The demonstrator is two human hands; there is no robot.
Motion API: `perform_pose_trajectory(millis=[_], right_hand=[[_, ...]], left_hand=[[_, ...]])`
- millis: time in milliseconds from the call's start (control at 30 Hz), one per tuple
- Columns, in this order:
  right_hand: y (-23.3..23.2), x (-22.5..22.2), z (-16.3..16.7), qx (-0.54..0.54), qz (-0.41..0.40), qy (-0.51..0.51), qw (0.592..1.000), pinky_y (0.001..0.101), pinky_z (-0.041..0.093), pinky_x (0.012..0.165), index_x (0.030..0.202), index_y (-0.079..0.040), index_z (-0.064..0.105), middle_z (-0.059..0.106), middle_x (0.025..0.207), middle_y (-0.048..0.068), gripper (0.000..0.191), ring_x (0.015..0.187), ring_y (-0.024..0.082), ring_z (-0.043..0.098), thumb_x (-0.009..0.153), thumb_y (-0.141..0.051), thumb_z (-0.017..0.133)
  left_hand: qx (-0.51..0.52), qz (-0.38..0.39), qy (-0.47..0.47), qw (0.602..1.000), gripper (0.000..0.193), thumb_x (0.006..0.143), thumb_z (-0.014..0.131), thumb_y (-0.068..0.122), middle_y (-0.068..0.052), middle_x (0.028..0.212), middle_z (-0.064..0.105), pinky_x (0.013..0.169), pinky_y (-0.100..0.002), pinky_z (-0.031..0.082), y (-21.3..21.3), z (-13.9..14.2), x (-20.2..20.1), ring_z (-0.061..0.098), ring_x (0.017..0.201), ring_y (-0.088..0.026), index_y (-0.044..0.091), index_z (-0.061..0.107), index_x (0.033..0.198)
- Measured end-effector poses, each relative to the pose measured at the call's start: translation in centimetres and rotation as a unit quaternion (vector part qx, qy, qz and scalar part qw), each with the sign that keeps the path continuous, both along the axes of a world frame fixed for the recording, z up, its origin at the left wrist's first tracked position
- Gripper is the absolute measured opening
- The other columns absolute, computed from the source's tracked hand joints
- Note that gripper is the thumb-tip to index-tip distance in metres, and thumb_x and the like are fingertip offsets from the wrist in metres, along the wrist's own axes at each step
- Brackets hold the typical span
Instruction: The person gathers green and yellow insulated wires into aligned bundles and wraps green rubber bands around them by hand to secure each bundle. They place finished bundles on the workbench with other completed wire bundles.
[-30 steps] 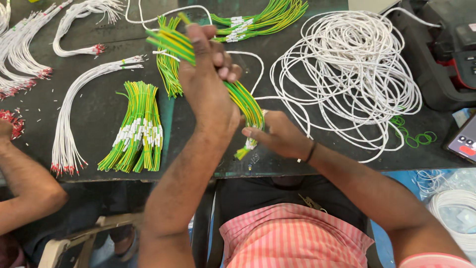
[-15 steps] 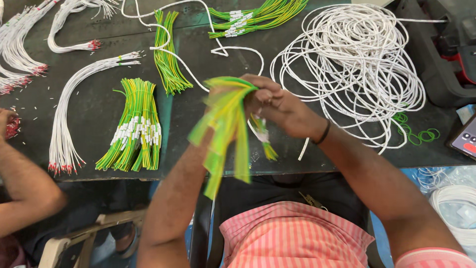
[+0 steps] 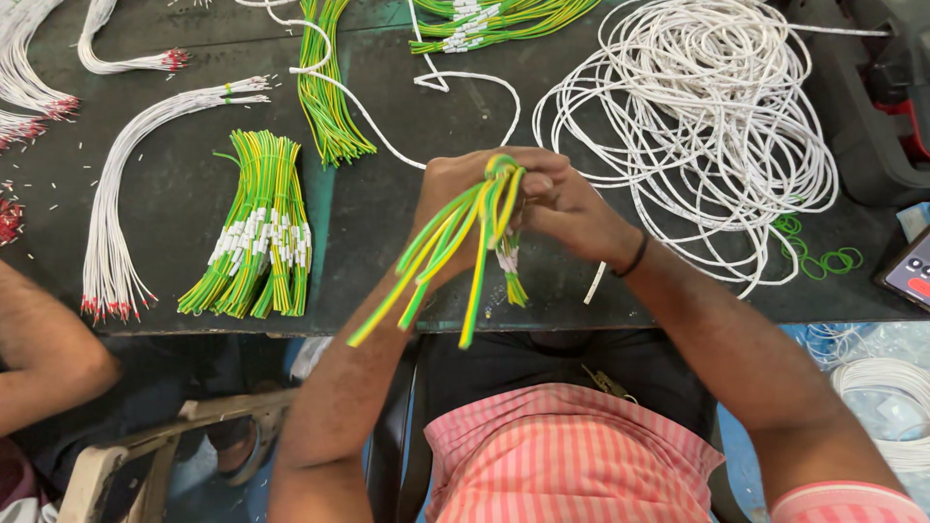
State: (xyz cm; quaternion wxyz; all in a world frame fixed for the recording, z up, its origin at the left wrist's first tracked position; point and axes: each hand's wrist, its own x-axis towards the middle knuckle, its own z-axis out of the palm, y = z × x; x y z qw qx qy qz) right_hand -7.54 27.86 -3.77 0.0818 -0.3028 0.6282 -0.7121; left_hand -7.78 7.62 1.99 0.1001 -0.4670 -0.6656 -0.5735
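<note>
Both hands meet over the front edge of a dark table [image 3: 387,213]. My left hand [image 3: 455,203] and my right hand [image 3: 572,208] together grip a small bunch of green-and-yellow wires [image 3: 446,257], folded over at the top. Its loose ends hang down and to the left, past the table edge. A short white-sleeved end [image 3: 509,266] dangles under my right hand. My right wrist wears a dark band [image 3: 635,257].
A tied bundle of green-yellow wires [image 3: 257,228] lies at the left, with two more bundles [image 3: 325,87] [image 3: 494,19] at the back. A big white cable coil [image 3: 707,126] fills the right. White red-tipped wires [image 3: 116,232] lie at the left. Another person's arm [image 3: 39,339] is at the lower left.
My left hand came down from high over the table to meet the right hand at the table's front. The wire bunch got folded, and its ends now hang down.
</note>
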Motion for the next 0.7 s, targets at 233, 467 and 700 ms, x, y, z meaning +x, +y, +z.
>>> perform_pose_trajectory(millis=[233, 467, 700], right_hand=[[-0.7, -0.2, -1.2, 0.091, -0.057, 0.114, 0.988, 0.0296, 0.055, 0.101, 0.130, -0.002, 0.058, 0.067, 0.123, 0.004, 0.040, 0.116, 0.012, 0.065, 0.092, 0.003, 0.067], [-0.7, 0.9, 0.2, 0.244, -0.109, 0.232, 0.935, 0.0351, 0.056, 0.096, 0.117, -0.006, 0.068, 0.072, 0.116, 0.009, 0.028, 0.111, 0.023, 0.070, 0.090, -0.006, 0.076], [-0.7, 2.2, 2.4, 0.225, -0.075, 0.293, 0.926, 0.0402, 0.055, 0.095, 0.110, -0.008, 0.064, 0.067, 0.121, 0.017, 0.026, 0.111, 0.035, 0.067, 0.085, -0.006, 0.070]], left_hand=[[0.096, -0.101, -0.233, 0.962, 0.026, 0.104, 0.068, 0.019, -0.008, 0.119, 0.077, 0.089, -0.029, 0.062, 0.5, -0.5, 0.3, 0.077, 0.102, -0.015, 0.001, 0.072, 0.122], [0.061, -0.055, -0.195, 0.977, 0.024, 0.103, 0.069, 0.018, -0.010, 0.113, 0.078, 0.091, -0.030, 0.062, 0.0, -0.9, 0.5, 0.076, 0.104, -0.016, -0.002, 0.074, 0.116], [-0.038, 0.064, 0.035, 0.997, 0.017, 0.096, 0.077, 0.017, -0.007, 0.107, 0.080, 0.086, -0.028, 0.062, -0.3, 0.7, 2.5, 0.079, 0.095, -0.017, 0.005, 0.077, 0.109]])
